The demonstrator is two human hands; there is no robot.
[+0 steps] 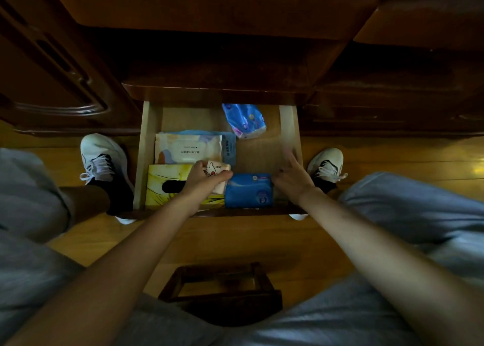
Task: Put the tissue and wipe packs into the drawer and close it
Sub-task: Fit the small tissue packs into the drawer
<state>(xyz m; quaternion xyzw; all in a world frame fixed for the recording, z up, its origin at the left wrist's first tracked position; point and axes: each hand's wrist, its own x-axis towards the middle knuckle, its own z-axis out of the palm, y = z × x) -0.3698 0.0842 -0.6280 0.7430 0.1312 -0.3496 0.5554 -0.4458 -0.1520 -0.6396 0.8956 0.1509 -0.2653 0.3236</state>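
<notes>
Two hands inside open drawer (pixel 288 125): left hand (pixel 201 182) gripping small pack (pixel 218 171), right hand (pixel 292 174) spread.

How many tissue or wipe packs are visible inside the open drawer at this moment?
5. A blue floral pack at the back right; a white wipe pack mid-left, possibly hiding another beneath; a yellow pack front left; a small cartoon pack gripped by the left hand; a blue pack front centre.
</notes>
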